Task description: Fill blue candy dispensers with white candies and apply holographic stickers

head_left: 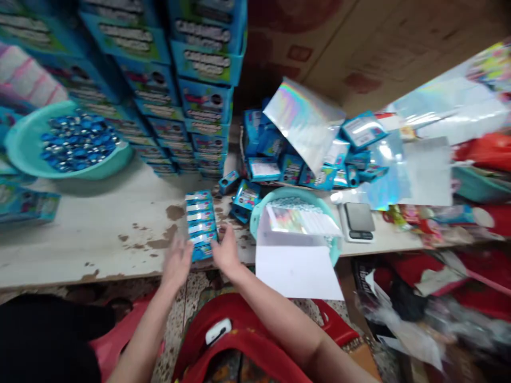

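Observation:
A row of several small blue boxes (202, 217) lies on the white worktop, packed side by side with pale strips showing on top. My left hand (178, 259) is at the row's lower left side; it is blurred, but its fingers look stretched out. On the other side, my right hand (226, 250) rests against the lower right end of the row, thumb and fingers apart. Whether either hand presses on the boxes I cannot tell. Just right of the row, a few loose blue boxes (246, 194) lie near a turquoise basin (255, 223).
Tall stacks of blue display boxes (205, 101) rise behind. A turquoise bowl (24, 143) of blue wrapped candies stands left. White sheets (299, 271) cover part of the basin. Beside it is a small scale (358, 222). A red chair (223, 314) stands below the worktop edge.

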The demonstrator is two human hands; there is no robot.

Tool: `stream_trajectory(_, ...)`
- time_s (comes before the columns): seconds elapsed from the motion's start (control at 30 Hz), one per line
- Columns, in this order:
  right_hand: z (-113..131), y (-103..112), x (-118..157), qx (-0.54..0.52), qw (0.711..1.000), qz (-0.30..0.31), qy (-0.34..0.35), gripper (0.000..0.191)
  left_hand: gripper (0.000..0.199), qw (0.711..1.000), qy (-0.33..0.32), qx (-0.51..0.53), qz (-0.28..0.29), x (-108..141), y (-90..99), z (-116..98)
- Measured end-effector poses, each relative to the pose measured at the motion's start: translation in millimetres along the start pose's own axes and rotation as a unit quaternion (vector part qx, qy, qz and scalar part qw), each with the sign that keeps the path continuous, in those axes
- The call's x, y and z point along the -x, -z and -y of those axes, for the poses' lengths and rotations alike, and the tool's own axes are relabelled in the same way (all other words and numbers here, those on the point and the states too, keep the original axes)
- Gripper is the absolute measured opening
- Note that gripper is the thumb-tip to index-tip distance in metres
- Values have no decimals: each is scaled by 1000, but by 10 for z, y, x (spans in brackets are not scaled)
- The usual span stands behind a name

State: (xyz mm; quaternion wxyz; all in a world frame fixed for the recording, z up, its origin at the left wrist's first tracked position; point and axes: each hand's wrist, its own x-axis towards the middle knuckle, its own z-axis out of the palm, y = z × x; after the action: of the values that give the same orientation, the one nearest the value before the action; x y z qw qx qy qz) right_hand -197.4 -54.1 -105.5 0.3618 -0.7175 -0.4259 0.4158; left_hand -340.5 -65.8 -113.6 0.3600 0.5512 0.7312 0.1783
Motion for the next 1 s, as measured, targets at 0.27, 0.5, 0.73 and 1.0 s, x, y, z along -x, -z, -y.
stream_trajectory(0.27, 132, 2070, 49, 76, 932, -209, 285, 17, 47, 936, -309, -78, 147, -348, -487, -2235)
stream_trajectory(0.5, -797, 2463, -931, 313, 896, -119, 290, 32, 21, 869, -288, -247, 317, -732, -1509, -2760)
stream_trajectory(0.73, -918, 2384, -717, 363, 888, -57, 276, 39, 24, 865, -322, -189, 335, -774, -1488, -2628)
stream_trajectory(1.0, -432, 2589, -419, 146, 952, -128, 235, 14, 20, 897, -303, -137, 291, -784, -1608, -2477)
